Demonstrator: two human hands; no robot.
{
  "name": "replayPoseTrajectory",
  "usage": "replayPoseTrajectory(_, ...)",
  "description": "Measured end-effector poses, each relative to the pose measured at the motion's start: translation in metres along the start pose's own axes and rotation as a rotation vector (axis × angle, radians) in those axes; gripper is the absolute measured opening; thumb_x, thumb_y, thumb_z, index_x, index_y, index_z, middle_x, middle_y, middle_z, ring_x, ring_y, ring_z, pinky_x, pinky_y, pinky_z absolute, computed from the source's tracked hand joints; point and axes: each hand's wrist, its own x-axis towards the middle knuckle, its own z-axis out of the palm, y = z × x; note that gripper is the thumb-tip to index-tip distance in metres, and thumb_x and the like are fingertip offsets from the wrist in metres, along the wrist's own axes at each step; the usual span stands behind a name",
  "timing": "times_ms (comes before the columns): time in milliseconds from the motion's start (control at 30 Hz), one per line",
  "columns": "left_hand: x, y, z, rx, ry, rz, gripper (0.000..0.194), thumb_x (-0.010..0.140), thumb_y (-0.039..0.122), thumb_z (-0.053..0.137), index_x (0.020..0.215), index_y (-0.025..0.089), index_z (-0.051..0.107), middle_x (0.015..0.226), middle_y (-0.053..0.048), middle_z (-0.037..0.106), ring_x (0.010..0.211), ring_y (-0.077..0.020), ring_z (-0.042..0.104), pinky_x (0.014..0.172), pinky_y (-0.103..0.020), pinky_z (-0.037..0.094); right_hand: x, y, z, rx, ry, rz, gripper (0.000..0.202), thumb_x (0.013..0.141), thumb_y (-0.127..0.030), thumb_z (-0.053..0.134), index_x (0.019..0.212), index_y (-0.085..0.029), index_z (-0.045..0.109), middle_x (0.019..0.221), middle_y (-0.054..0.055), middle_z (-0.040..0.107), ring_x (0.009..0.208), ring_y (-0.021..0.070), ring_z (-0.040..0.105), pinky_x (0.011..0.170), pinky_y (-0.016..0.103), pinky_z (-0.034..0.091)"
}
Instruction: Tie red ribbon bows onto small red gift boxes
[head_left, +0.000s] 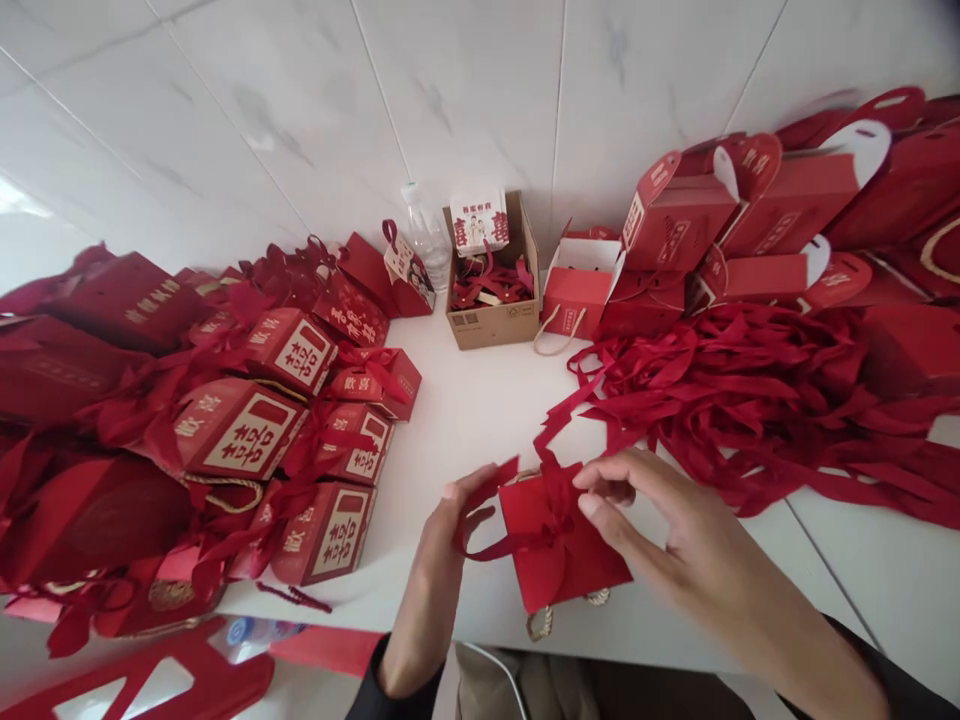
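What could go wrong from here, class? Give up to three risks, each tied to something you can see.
The ribbon loops at the left hand, so an uneven pull might leave its knot lopsided. 
One ribbon tail runs up towards the loose ribbon pile and could snag there. 
The box is close to the front edge of the table, so a careless tug might knock it off.

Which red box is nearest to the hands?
The ribbon-tied red box between the left hand and right hand; other red boxes are farther off, left, right and behind.
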Motion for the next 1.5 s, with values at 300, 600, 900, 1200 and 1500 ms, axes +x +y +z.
replayPoseTrajectory(300,-0.032,-0.008,0.025,0.601,0.136,0.478,0.006,0.098,0.027,0.065,0.1,0.029,0.07,0.142,-0.009,0.06,0.133,-0.0278,0.06,0.099,-0.041,0.056,-0.01,-0.005,0.014,-0.266,-0.11,-0.274,0.014,0.105,-0.013,0.05,0.107,-0.024,0.058,0.096,0.005,0.063,0.084,0.0222,0.064,0.071,0.039,0.054)
replayPoseTrajectory(600,-0.028,-0.005,0.027,0.651,0.115,0.515,0.012,0.096,0.023,0.066,0.107,0.027,0.066,0.139,-0.011,0.06,0.135,-0.027,0.06,0.099,-0.039,0.055,-0.012,-0.007,0.023,-0.387,-0.075,-0.288,0.013,0.106,-0.013,0.043,0.099,-0.021,0.051,0.089,0.005,0.056,0.076,0.0227,0.055,0.064,0.04,0.048)
replayPoseTrajectory(900,-0.028,-0.004,0.028,0.605,0.111,0.485,0.007,0.1,0.023,0.062,0.095,0.026,0.066,0.127,-0.01,0.067,0.136,-0.0282,0.058,0.099,-0.04,0.055,-0.018,-0.007,0.024,-0.287,-0.037,-0.162,0.012,0.109,-0.018,0.038,0.1,-0.025,0.043,0.092,0.004,0.051,0.08,0.0212,0.054,0.068,0.038,0.05)
replayPoseTrajectory(1200,-0.029,-0.006,0.029,0.57,0.117,0.427,0.012,0.103,0.025,0.057,0.094,0.026,0.065,0.134,-0.01,0.066,0.139,-0.0275,0.057,0.099,-0.039,0.055,-0.023,-0.007,0.02,-0.206,-0.033,-0.102,0.012,0.109,-0.022,0.038,0.101,-0.027,0.045,0.094,0.005,0.055,0.081,0.0209,0.059,0.067,0.035,0.053)
replayPoseTrajectory(1500,-0.028,-0.009,0.026,0.581,0.127,0.439,0.01,0.102,0.025,0.059,0.094,0.026,0.065,0.133,-0.01,0.066,0.139,-0.0269,0.058,0.098,-0.037,0.055,-0.019,-0.008,0.021,-0.214,-0.03,-0.155,0.01,0.108,-0.022,0.048,0.105,-0.028,0.056,0.099,0.004,0.064,0.09,0.0225,0.065,0.076,0.037,0.054)
